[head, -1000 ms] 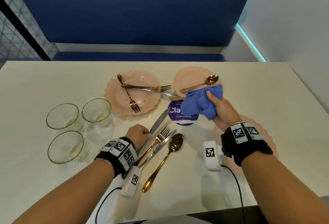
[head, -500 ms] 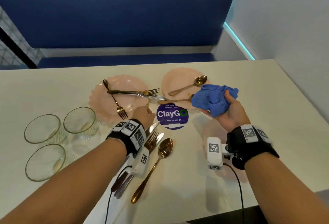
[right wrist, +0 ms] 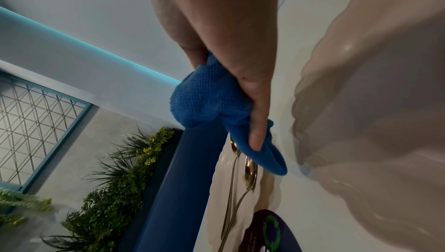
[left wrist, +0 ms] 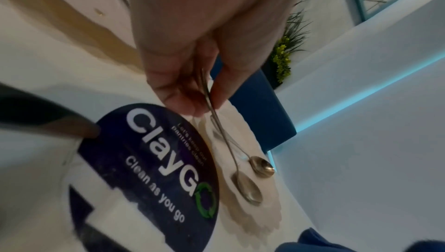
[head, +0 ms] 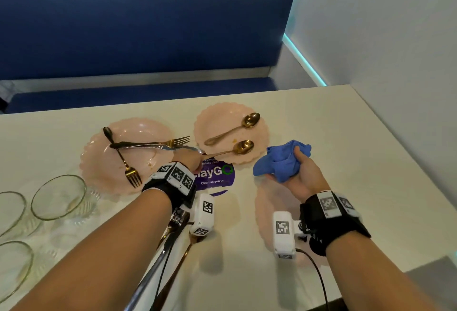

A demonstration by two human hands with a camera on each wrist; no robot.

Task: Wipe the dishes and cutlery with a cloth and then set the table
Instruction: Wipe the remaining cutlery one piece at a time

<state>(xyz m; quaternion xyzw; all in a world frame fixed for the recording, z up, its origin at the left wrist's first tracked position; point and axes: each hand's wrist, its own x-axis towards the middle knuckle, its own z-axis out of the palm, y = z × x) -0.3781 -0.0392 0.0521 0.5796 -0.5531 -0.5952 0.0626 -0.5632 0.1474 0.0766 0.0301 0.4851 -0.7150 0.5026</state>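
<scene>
1. Nearest the person, a knife (head: 150, 271) and a gold spoon handle (head: 173, 278) lie on the white table (head: 346, 162) under the left forearm; a pink plate (head: 264, 212) sits under the right wrist.
2. At the left edge stand three clear glasses (head: 58, 197), close together.
3. The right hand (head: 300, 174) is held palm up above the table, its fingers and thumb curled round a bunched blue cloth (head: 279, 162); the right wrist view shows the thumb (right wrist: 257, 123) pressed into the cloth (right wrist: 207, 100).
4. The left hand (head: 189, 160) reaches over a round purple sticker (head: 217, 177) and pinches the handle end of a gold spoon (head: 237, 149); the left wrist view shows finger and thumb (left wrist: 175, 92) closed on that thin handle, with the spoon's (left wrist: 248, 189) bowl over the small pink plate (left wrist: 255, 208).
5. That small plate (head: 222, 118) also holds a second gold spoon (head: 235, 128), lying flat beside the first.
6. To the left, a larger pink plate (head: 99, 162) carries two gold forks (head: 126, 162) and a knife blade (head: 158, 147), crossed over one another.
7. Beyond the table runs a blue bench (head: 138, 29) against a white wall (head: 385, 26).
</scene>
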